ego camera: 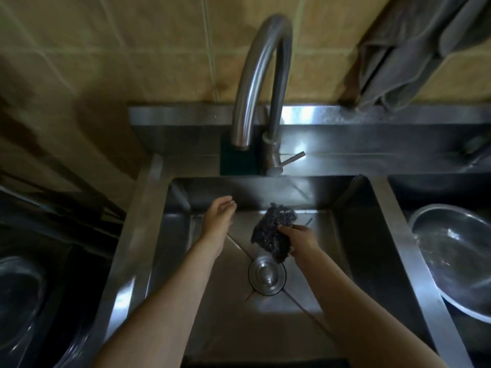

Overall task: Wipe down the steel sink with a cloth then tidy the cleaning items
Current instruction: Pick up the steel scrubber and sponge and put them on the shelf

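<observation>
Cloth [273,235], dark and nubbly, hangs from the right grip [300,241], pinched at its right edge by curled fingers and thumb, over the back half of the steel sink [212,314]. Its lower end sits just behind the drain plug [267,274]; contact with the sink floor cannot be told. Left grip [220,221] is released, fingers relaxed, holding nothing, left of the cloth and apart from it. Right fingertips are partly hidden behind the cloth. Faucet [255,75] arches over the back rim; the dark green pad [236,162] behind its spout is mostly hidden. Grey towel [411,49] at top right and steel bowl [457,261] in the right basin are cut off by the frame edge. Dark vessel [21,301] at far left is blurred, hard to make out.
</observation>
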Demonstrator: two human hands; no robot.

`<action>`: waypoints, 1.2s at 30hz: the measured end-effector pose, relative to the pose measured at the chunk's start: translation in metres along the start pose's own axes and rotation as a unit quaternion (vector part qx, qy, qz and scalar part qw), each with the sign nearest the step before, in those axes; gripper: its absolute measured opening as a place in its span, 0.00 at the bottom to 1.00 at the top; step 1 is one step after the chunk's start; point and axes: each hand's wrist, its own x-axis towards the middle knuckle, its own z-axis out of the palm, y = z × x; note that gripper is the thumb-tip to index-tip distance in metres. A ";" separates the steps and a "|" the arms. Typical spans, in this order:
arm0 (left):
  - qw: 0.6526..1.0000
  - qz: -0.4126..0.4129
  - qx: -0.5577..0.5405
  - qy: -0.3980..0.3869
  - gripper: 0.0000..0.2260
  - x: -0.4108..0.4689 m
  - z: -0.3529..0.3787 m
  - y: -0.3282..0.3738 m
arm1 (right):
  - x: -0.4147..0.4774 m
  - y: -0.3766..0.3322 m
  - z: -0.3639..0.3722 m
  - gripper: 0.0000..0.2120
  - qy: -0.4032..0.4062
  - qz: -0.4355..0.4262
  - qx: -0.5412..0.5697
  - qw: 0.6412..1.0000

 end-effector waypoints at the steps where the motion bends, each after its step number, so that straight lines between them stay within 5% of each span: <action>1: 1.000 0.013 0.011 0.005 0.12 0.006 0.002 0.008 | 0.001 -0.006 0.001 0.14 -0.005 0.000 0.001 1.000; 8: 0.979 0.106 0.168 0.042 0.17 0.061 0.012 0.040 | 0.003 -0.037 0.009 0.11 -0.032 -0.003 0.063 0.998; 18: 0.899 0.187 0.393 0.049 0.22 0.109 0.003 0.033 | 0.015 -0.045 0.015 0.12 -0.025 0.002 0.110 0.994; 24: 0.822 0.243 0.510 0.070 0.15 0.113 -0.001 0.032 | 0.025 -0.039 0.022 0.15 -0.012 0.020 0.107 0.994; 31: 0.848 0.242 0.471 0.003 0.10 0.111 -0.007 0.046 | 0.028 -0.041 0.026 0.16 -0.014 0.023 0.105 0.994; 36: 0.872 0.206 0.443 -0.024 0.24 0.121 -0.004 0.048 | 0.032 -0.040 0.026 0.14 -0.007 0.019 0.095 0.995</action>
